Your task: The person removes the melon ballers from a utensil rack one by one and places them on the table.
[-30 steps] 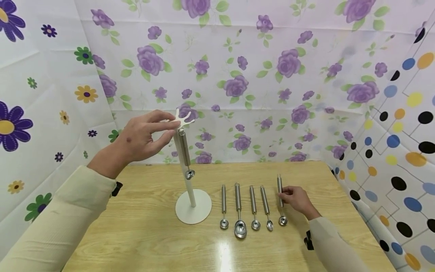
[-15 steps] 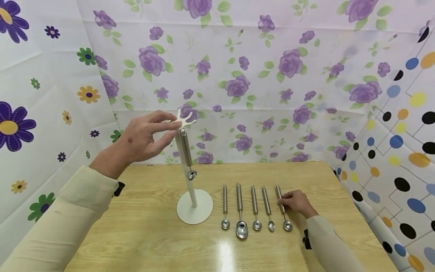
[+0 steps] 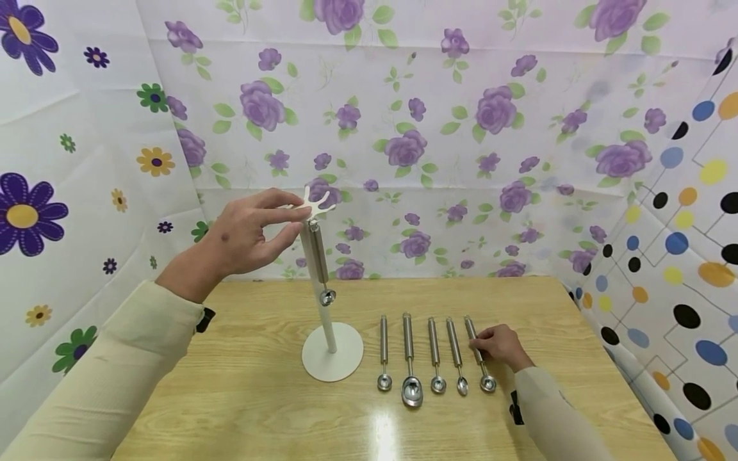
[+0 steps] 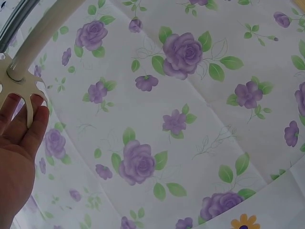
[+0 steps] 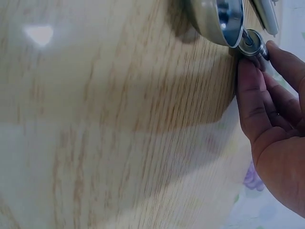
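Note:
My left hand (image 3: 248, 227) rests its fairly straight fingers on the top of a white utensil stand (image 3: 332, 342). In the left wrist view the fingertips lie against the pronged hook ring (image 4: 21, 88). A melon baller (image 3: 320, 256) with a steel handle hangs from a hook beside the pole. At the right end of a row of utensils, my right hand (image 3: 503, 346) pinches the handle of another melon baller (image 3: 487, 383) between thumb and fingers. The right wrist view shows its round bowl (image 5: 221, 21) close over the tabletop.
Left of the held utensil lie a narrow spoon-shaped scoop (image 3: 462, 385), a melon baller (image 3: 438, 383), a larger oval scoop (image 3: 412, 390) and one more melon baller (image 3: 384, 382). All lie side by side on the wooden table (image 3: 242, 397). A flowered cloth (image 3: 403, 96) hangs behind.
The melon baller in my right hand has swung from nearly straight to a slant, its handle end lower and its bowl further right. My left hand stays on the stand.

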Demonstrator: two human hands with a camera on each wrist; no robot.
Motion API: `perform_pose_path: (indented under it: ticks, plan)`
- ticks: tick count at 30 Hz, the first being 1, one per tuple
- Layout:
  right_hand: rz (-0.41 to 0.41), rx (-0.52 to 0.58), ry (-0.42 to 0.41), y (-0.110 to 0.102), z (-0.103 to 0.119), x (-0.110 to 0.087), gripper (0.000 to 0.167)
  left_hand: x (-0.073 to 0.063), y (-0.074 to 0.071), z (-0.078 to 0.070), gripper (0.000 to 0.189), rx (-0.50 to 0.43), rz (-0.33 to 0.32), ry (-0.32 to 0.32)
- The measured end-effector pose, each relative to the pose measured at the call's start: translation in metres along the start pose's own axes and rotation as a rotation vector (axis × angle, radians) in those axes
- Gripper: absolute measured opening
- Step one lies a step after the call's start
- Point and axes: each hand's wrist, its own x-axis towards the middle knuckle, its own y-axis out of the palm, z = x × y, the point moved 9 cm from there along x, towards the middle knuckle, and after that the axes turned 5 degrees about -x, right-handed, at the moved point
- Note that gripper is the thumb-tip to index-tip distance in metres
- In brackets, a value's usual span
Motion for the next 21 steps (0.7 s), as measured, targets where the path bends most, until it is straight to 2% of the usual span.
perform_pose_path:
  ticks: [5, 11, 13, 17, 21]
  plan:
    - [0.0, -0.029, -0.02, -0.003, 0.004, -0.002, 0.022, -0.001, 0.001, 0.0, 0.051, 0.003, 0.009, -0.011]
    - [-0.005, -0.134, -0.1, -0.02, 0.025, -0.01, 0.053, 0.0, 0.0, 0.001, 0.03, 0.002, 0.021, -0.034]
    - [-0.02, -0.141, -0.131, -0.025, 0.033, -0.011, 0.054, 0.0, -0.001, 0.0, 0.029, -0.001, 0.027, -0.041]
    - [-0.049, -0.126, -0.199, -0.036, 0.061, -0.015, 0.055, 0.001, -0.001, -0.001, 0.03, -0.018, 0.062, -0.063]
    - [-0.041, -0.076, -0.274, -0.043, 0.101, -0.019, 0.058, 0.003, 0.0, -0.001, 0.033, -0.025, 0.105, -0.093]
